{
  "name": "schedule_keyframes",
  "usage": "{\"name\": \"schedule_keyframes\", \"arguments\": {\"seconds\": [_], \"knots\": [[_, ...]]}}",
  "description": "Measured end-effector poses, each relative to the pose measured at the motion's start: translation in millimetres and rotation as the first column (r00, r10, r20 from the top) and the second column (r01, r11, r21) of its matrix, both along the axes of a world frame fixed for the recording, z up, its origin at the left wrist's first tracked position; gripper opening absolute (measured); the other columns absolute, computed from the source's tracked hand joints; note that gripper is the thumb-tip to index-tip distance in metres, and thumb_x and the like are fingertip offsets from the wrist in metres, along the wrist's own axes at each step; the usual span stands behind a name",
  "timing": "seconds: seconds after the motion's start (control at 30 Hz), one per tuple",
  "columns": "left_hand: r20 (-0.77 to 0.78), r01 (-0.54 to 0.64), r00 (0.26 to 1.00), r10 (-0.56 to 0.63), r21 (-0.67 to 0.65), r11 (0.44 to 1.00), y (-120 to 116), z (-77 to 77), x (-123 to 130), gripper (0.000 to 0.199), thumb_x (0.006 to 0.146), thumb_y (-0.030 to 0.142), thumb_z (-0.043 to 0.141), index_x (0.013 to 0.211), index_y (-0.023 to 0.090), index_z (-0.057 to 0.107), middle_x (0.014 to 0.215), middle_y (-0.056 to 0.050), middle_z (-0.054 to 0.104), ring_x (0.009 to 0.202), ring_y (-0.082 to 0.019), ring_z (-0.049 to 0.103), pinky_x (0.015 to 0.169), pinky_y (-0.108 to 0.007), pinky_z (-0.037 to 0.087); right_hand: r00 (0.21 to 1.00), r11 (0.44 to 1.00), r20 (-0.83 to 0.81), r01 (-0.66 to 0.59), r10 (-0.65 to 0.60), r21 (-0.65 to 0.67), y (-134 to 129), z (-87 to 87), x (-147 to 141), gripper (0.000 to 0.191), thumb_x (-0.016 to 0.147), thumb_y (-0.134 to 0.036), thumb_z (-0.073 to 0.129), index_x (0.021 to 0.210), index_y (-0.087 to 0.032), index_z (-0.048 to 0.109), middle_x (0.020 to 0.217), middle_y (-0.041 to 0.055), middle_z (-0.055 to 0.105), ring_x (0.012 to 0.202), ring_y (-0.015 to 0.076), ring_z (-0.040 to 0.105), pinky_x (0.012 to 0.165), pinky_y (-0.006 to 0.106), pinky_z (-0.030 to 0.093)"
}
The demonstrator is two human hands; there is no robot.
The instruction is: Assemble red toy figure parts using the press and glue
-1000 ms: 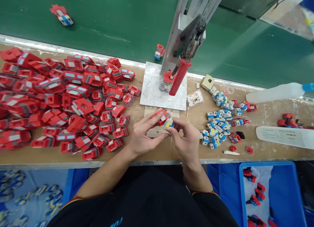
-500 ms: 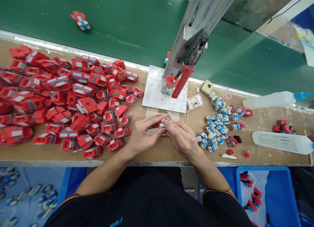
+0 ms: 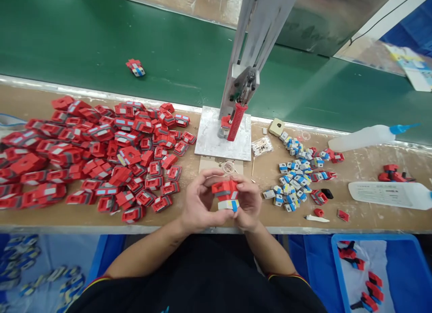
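Observation:
Between both hands, in front of my body, is a red plastic toy part (image 3: 225, 191) with a white and blue block joined at its lower end. My left hand (image 3: 199, 202) curls round its left side, thumb along the bottom. On the right side my right hand (image 3: 249, 202) grips it with thumb and fingers. Beyond the hands stands a hand press (image 3: 241, 97) with a red handle, another red part under it on a metal plate (image 3: 209, 144). A pile of red and grey parts (image 3: 101, 142) lies left; white, blue and yellow blocks (image 3: 293, 184) lie right.
Cotton swabs in a bag (image 3: 262, 145) lie right of the press. Two white bottles (image 3: 361, 138) rest farther right, near a small blade (image 3: 316, 218). A blue bin (image 3: 398, 259) with red pieces sits below the bench. One toy piece (image 3: 135, 68) lies on the green belt (image 3: 175, 56).
Both hands have drawn closer to my body with the part and spread round it, turning it so more of it shows. The camera view has shifted; the piece on the belt appears farther right.

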State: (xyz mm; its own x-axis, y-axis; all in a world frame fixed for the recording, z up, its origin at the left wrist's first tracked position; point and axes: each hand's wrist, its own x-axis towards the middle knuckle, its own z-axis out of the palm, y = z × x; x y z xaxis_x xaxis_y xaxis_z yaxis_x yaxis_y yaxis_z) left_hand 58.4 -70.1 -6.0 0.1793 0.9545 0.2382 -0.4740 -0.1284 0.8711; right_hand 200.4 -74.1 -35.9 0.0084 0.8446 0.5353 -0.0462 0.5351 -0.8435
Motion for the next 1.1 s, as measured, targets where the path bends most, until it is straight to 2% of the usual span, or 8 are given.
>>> {"name": "schedule_keyframes", "arguments": {"seconds": [0.13,0.27,0.4,0.6,0.7,0.83,0.97,1.1], "knots": [[0.007,-0.128,0.992,0.129,-0.042,0.991,-8.4,1.1,12.6,0.05,0.077,0.049,0.097,0.112,0.022,0.073,0.098,-0.006,0.078,0.083,-0.02,0.075,0.075,-0.03,0.061,0.989,0.988,0.06,0.139,-0.135,-0.063,-15.4,-13.4,-14.3,0.045,0.1,-0.072,0.056,0.129,-0.038,0.052,0.124,0.0112,0.068,0.121,0.0318,0.071,0.102,0.057,0.062],[-0.333,-0.131,0.905,0.265,0.376,0.918,8.6,9.9,-32.1,0.041,0.083,0.041,0.092,0.116,0.022,0.076,0.095,-0.006,0.077,0.085,-0.021,0.071,0.078,-0.033,0.059,0.949,0.999,0.313,-0.041,0.036,0.008,-3.7,6.8,30.4,0.042,0.099,-0.054,0.071,0.134,-0.039,0.055,0.144,0.0119,0.062,0.128,0.0305,0.067,0.104,0.054,0.061],[-0.75,0.206,0.538,0.383,0.558,0.804,82.6,31.8,-84.7,0.03,0.082,0.035,0.087,0.109,0.024,0.081,0.114,-0.01,0.077,0.11,-0.029,0.07,0.108,-0.05,0.055,0.871,0.983,0.456,-0.147,0.182,-0.112,48.1,37.8,72.3,0.042,0.098,-0.046,0.077,0.135,-0.036,0.061,0.155,0.0125,0.057,0.139,0.0304,0.061,0.097,0.045,0.062],[-0.975,0.609,0.217,0.048,0.174,0.774,206.7,43.4,-59.5,0.038,0.072,0.038,0.092,0.105,0.021,0.083,0.17,-0.014,0.048,0.152,-0.041,0.052,0.122,-0.051,0.048,0.788,0.931,0.499,-0.278,0.362,-0.237,122.6,47.9,53.1,0.05,0.094,-0.066,0.073,0.128,-0.029,0.069,0.135,0.012,0.068,0.129,0.0286,0.065,0.094,0.043,0.062],[-0.968,0.642,0.248,0.021,0.181,0.745,224.5,31.9,-39.9,0.036,0.073,0.036,0.091,0.105,0.021,0.084,0.159,-0.013,0.06,0.14,-0.036,0.063,0.12,-0.046,0.049,0.786,0.908,0.455,-0.351,0.418,-0.228,122.2,60.4,52.8,0.046,0.097,-0.066,0.07,0.121,-0.027,0.072,0.118,0.0086,0.073,0.109,0.0233,0.071,0.088,0.04,0.063],[-0.938,0.599,0.345,0.039,0.252,0.76,224.7,19.3,-38.5,0.038,0.073,0.036,0.091,0.107,0.02,0.086,0.15,-0.014,0.065,0.132,-0.034,0.068,0.119,-0.045,0.05,0.826,0.88,0.325,-0.472,0.461,-0.049,123.3,125.0,53.1,0.076,0.092,-0.079,0.067,0.154,-0.04,0.05,0.129,0.0043,0.074,0.109,0.0228,0.074,0.087,0.038,0.065],[-0.902,0.535,0.431,0.012,0.266,0.802,223.5,19.0,-52.6,0.045,0.07,0.042,0.094,0.11,0.022,0.086,0.147,-0.015,0.068,0.135,-0.035,0.066,0.118,-0.049,0.05,0.974,0.978,0.185,-0.155,0.129,0.137,151.7,184.6,35.5,0.092,0.081,-0.087,0.069,0.158,-0.05,0.035,0.166,-0.0025,0.052,0.142,0.026,0.062,0.106,0.039,0.063],[-0.781,0.534,0.607,-0.148,0.263,0.803,210.2,23.4,-69.5,0.044,0.07,0.05,0.096,0.105,0.023,0.087,0.132,-0.015,0.077,0.123,-0.032,0.073,0.11,-0.049,0.056,0.968,0.989,0.231,0.07,-0.099,0.132,149.2,146.5,40.3,0.076,0.087,-0.074,0.072,0.151,-0.041,0.047,0.159,0.0015,0.055,0.142,0.0276,0.059,0.103,0.041,0.064]]}}
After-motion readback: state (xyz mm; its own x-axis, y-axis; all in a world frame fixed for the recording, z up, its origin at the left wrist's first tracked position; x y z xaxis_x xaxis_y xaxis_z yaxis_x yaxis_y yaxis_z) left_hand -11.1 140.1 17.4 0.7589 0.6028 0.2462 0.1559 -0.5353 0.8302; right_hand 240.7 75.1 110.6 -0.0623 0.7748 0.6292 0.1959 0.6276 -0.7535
